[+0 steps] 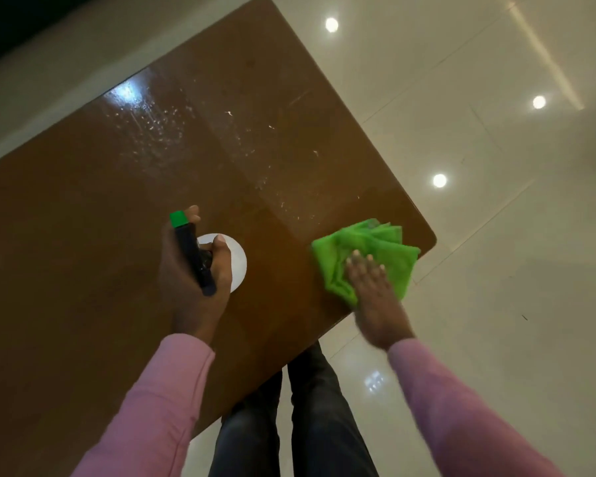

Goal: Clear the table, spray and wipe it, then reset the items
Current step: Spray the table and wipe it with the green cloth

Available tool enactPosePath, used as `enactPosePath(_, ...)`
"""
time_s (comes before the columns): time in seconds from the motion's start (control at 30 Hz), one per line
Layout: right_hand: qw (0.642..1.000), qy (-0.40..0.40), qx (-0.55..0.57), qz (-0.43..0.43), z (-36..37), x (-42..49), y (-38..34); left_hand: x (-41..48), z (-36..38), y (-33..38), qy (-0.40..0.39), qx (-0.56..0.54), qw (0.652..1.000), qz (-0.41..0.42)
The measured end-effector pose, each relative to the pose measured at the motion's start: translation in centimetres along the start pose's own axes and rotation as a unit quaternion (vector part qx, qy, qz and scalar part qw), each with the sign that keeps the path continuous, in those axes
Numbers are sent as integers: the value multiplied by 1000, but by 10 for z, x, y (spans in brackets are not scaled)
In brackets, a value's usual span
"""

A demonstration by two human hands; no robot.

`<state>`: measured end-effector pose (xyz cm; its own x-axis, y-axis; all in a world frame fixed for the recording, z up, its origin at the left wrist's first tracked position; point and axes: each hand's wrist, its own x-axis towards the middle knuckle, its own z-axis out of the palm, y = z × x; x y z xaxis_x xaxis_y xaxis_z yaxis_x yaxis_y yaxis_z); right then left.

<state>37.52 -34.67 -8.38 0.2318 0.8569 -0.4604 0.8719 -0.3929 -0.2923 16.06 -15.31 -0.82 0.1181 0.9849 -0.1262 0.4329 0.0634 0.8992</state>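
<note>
Nothing readable is showing here: no text, label, brand, number or sign. The spray bottle point(190, 247) is showing only its dark head with a green tip, and the cloth point(375, 246) is showing plain green.

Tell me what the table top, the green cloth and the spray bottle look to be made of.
Table top: brown wood or wood-look laminate, glossy; it mirrors light and holds spray droplets.
Green cloth: soft fabric, probably microfibre; matte, it bunches in folds.
Spray bottle: likely plastic; black trigger head, green nozzle, smooth white body.
</note>
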Motion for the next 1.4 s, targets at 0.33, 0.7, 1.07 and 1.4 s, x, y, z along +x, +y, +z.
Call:
enactPosePath(0.33, 999, -14, -26, -14, 1, 31, -63, -11, -2, 5, 16, 1, 999, -40)
enactPosePath(0.7, 991, 26, 13, 130, -78, 124, -5, -7, -6, -4, -1, 3, 1000, -22)
enactPosePath(1.07, 997, -27, -50, -57, -41, 100, -73, 5, -16, 1, -28, 12, 999, -34)
enactPosePath(1.4, 992, -18, -75, -102, -39, 146, -103, 10, -3, 7, 54, -20, 995, -79)
